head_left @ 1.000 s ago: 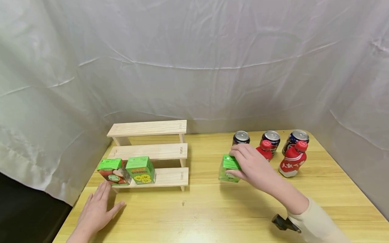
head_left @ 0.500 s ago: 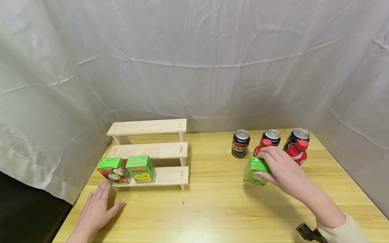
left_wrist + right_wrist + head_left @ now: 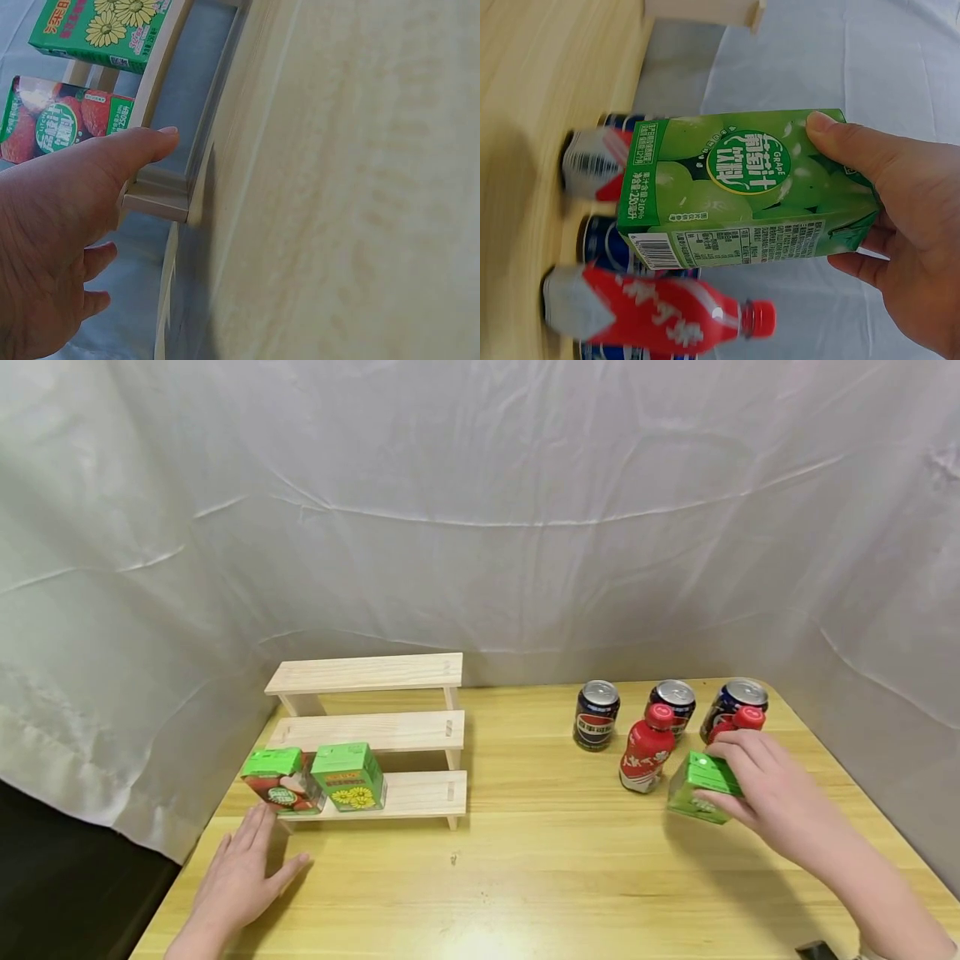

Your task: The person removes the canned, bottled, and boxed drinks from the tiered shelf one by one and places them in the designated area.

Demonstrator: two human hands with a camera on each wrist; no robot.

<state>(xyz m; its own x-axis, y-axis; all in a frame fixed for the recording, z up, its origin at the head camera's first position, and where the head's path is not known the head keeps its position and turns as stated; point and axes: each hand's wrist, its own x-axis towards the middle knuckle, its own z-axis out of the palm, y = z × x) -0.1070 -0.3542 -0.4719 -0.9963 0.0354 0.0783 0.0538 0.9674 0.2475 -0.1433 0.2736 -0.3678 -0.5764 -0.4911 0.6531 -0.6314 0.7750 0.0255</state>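
Note:
My right hand [image 3: 772, 789] grips a green grape juice carton [image 3: 735, 176] by its top end, thumb on one face and fingers on the opposite side. In the head view the carton is over the right of the table, in front of a red-capped bottle [image 3: 748, 719] that it and the hand partly cover. Flat beside the front left corner of the wooden shelf [image 3: 423, 795] lies my left hand [image 3: 236, 877], fingers straight. On the bottom step stand a strawberry-pictured juice carton [image 3: 56, 120] and a green carton with yellow flowers [image 3: 348, 778].
Three dark blue cans stand at the back right, one [image 3: 596, 717] apart on the left. Another red bottle [image 3: 647, 750] stands in front of the middle can [image 3: 674, 697]. A grey cloth [image 3: 510, 577] hangs behind the wooden table [image 3: 510, 868].
My right hand has moved right with the grape juice carton, past the left bottle to in front of the right one. The leftmost can and left bottle are uncovered. The left hand stays still.

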